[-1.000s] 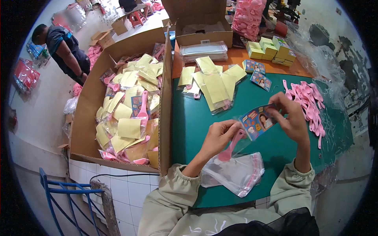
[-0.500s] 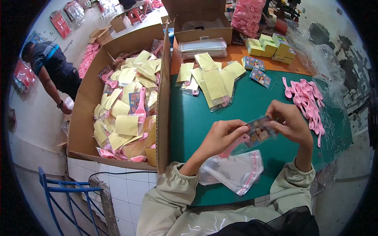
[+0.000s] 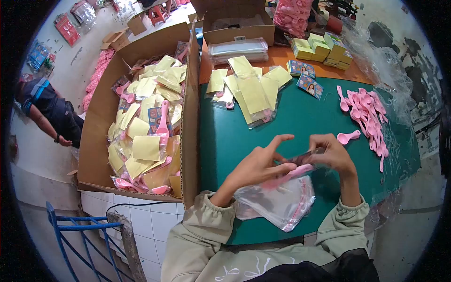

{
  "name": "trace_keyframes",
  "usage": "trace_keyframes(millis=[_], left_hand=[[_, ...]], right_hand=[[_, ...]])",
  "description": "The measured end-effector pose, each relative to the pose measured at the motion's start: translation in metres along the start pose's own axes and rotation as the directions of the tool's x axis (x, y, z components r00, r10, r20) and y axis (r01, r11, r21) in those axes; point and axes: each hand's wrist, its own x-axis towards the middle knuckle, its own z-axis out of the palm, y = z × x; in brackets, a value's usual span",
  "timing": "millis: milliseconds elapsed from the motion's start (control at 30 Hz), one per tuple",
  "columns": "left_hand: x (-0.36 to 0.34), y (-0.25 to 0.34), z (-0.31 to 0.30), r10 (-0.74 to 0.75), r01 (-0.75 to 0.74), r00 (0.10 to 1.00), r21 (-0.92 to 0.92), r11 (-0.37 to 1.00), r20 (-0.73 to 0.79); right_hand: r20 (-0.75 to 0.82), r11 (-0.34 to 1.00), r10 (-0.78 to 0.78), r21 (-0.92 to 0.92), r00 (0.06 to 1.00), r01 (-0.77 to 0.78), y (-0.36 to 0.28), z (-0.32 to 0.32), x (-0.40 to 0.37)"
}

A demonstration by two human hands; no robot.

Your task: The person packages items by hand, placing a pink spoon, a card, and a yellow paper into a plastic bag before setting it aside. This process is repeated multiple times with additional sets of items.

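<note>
Left hand [image 3: 260, 165] grip pinched on pink spoon [image 3: 296, 171], right hand [image 3: 332, 155] grip closed on what looks like a printed card [image 3: 311, 155], both just above clear bags [image 3: 282, 204] on green worktop [image 3: 225, 136], cardboard box [image 3: 96, 122] beside

The left hand [image 3: 260, 164] covers the bowl of the pink spoon [image 3: 300, 170]; the printed card [image 3: 309, 155] is blurred; the lens rim cuts off the co-worker [image 3: 44, 110] at left
</note>
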Motion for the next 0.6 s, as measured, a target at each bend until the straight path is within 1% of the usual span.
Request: trace_keyframes(millis=[33,67,167,200,267,367,400,467,500,567,600], left_hand=[[-0.001,-0.001,-0.006,-0.032,0.033,0.997,-0.012,0.999,0.068],[-0.001,-0.019,-0.005,0.017,-0.013,0.999,-0.150,0.989,0.029],[0.007,-0.043,-0.007,0.057,-0.100,0.986,-0.288,0.952,-0.155],[0.007,-0.040,-0.007,-0.046,-0.027,0.988,-0.465,0.885,-0.145],[0.006,-0.036,-0.007,-0.059,-0.013,0.990,-0.488,0.873,-0.131],[0.006,-0.036,-0.003,-0.098,0.023,0.987,-0.480,0.877,-0.130],[0.006,-0.035,-0.001,-0.114,0.038,0.985,-0.472,0.881,-0.133],[0.006,-0.033,0.000,-0.089,0.032,0.992,-0.519,0.854,-0.086],[0.006,-0.032,0.001,-0.076,0.029,0.995,-0.542,0.840,-0.064],[0.007,-0.035,0.001,-0.064,0.017,0.995,-0.523,0.852,-0.072],[0.007,-0.036,0.001,-0.057,0.010,0.996,-0.513,0.859,-0.076]], right_hand=[[-0.061,0.999,0.002,0.033,0.998,0.000,0.002,-0.002,0.000],[-0.139,1.000,-0.008,-0.001,0.990,0.008,0.004,-0.004,0.001],[-0.170,0.992,0.025,0.129,0.985,-0.003,0.004,-0.007,0.000],[-0.133,0.990,0.062,0.131,0.989,-0.044,0.002,-0.008,-0.001],[-0.061,0.982,0.140,0.134,0.988,-0.131,0.001,-0.009,-0.004],[-0.010,0.991,0.121,0.055,0.993,-0.121,0.020,-0.015,-0.007],[-0.021,0.989,0.120,0.089,0.993,-0.118,0.019,-0.014,-0.007],[-0.040,0.982,0.117,0.154,0.992,-0.110,0.015,-0.010,-0.006],[-0.070,0.987,0.100,0.136,0.993,-0.090,0.019,-0.010,-0.005],[-0.131,0.994,0.064,0.096,0.989,-0.051,0.031,-0.009,-0.003],[-0.127,0.984,0.089,0.165,0.988,-0.067,0.025,-0.007,-0.003]])
